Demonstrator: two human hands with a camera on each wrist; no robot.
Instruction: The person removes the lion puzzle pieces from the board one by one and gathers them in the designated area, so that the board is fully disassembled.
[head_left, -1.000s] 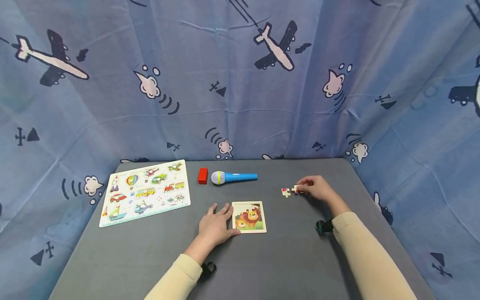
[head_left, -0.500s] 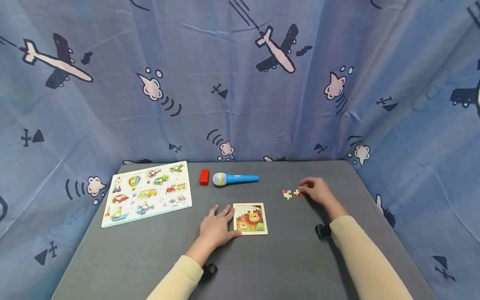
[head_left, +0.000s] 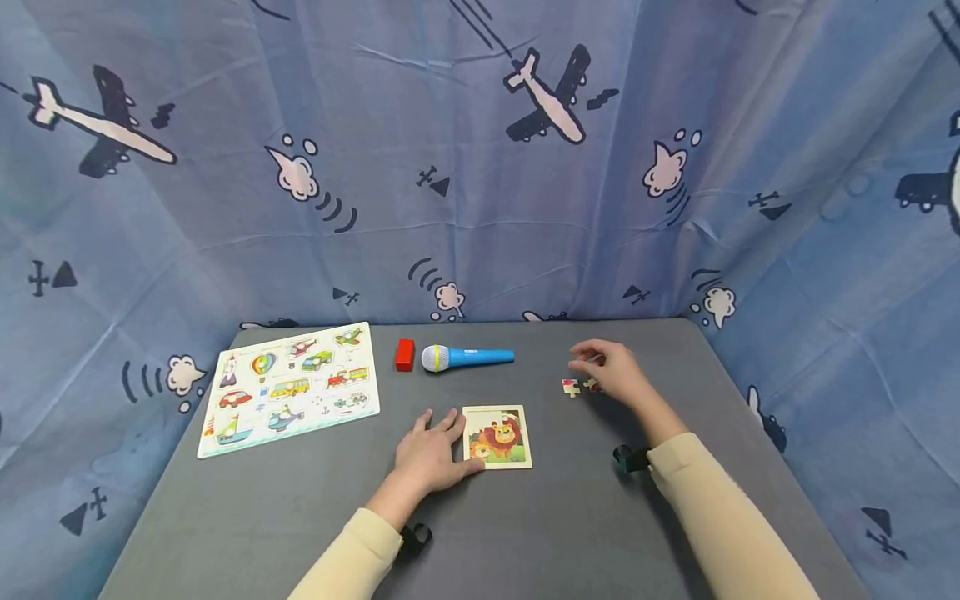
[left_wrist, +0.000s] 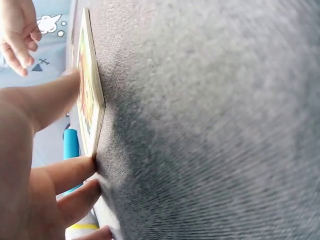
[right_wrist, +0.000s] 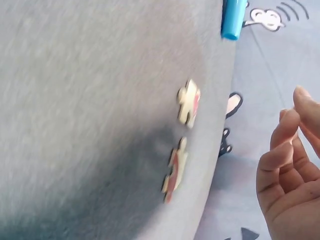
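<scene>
My left hand [head_left: 427, 458] rests spread beside a small square lion jigsaw puzzle [head_left: 504, 437] in a pale frame. In the left wrist view its thumb lies over the near part of the puzzle [left_wrist: 88, 90], and a fingertip touches the frame's edge. The puzzle's upper left shows a bare pale patch. My right hand [head_left: 618, 373] hovers over the table with loosely bent fingers and holds nothing. Below it lie two loose jigsaw pieces, a left one [head_left: 571, 388] and a right one [head_left: 590, 385] partly hidden by the hand. The right wrist view shows both pieces apart, flat on the cloth.
Behind the puzzle lies a blue toy microphone [head_left: 472, 357] with a grey head. Left of it is a red block [head_left: 405, 355]. A large picture board with vehicles [head_left: 288, 433] lies at the left. An airplane-print curtain [head_left: 480, 192] stands behind the grey table [head_left: 570, 533].
My right hand has let go of the right-hand jigsaw piece and risen slightly up and to the left. My left hand stays at the puzzle.
</scene>
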